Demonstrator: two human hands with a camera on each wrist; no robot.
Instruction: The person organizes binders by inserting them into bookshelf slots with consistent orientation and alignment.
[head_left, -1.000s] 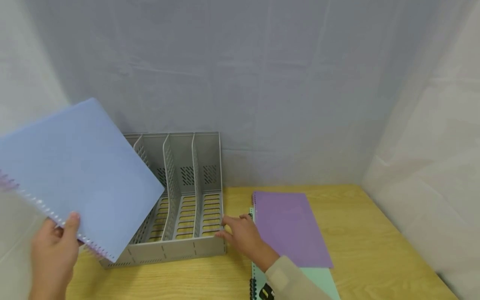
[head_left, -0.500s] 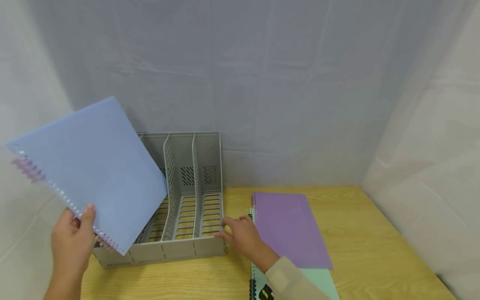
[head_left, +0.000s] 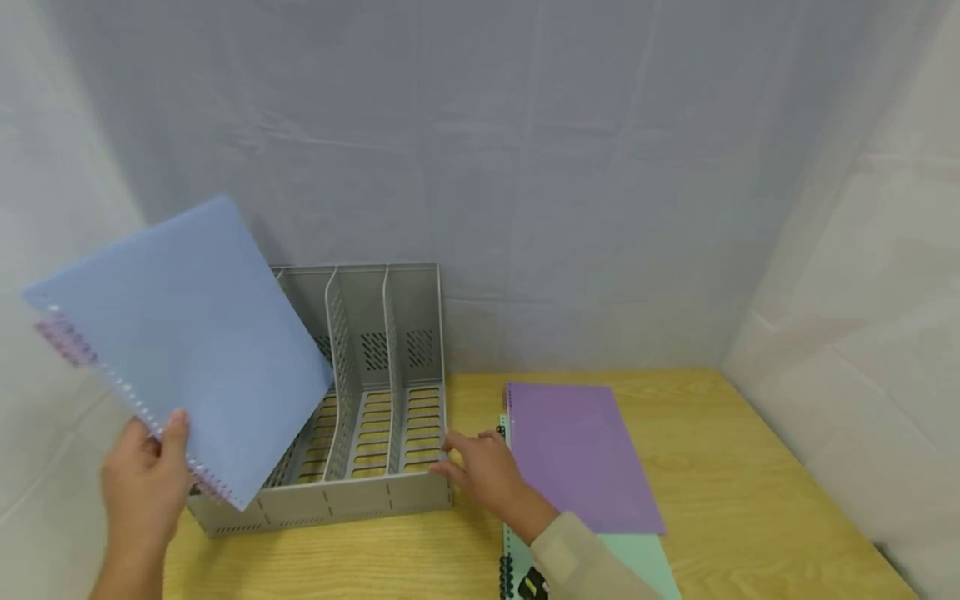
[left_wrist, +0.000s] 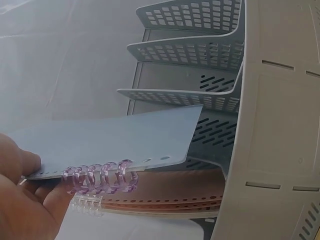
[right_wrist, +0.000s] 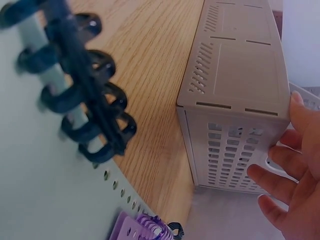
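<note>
In the head view my left hand (head_left: pixel 146 475) grips a pale blue ring-bound notebook (head_left: pixel 202 350) by its holed spine edge. Tilted, the notebook is held over the left part of a grey file rack (head_left: pixel 352 500), its lower right corner reaching between the dividers. Purple binding rings (left_wrist: pixel 100 177) stick out under its spine in the left wrist view. Below it, a brownish notebook (left_wrist: pixel 170 195) with clear rings sits in the end compartment. My right hand (head_left: pixel 491 475) holds the rack's front right corner, thumb at the front rim and fingers at the side wall (right_wrist: pixel 230 150).
Right of the rack, a purple notebook (head_left: pixel 577 458) lies partly over a mint green notebook (head_left: pixel 637 558) with dark rings (right_wrist: pixel 95 95). The wooden table (head_left: pixel 727 467) extends to the right. Grey sheeting (head_left: pixel 585 208) hangs behind, with pale sheeting at both sides.
My left hand has carried the blue notebook to the right, farther over the rack, mostly in the first half second. My right hand has stayed at the rack's corner.
</note>
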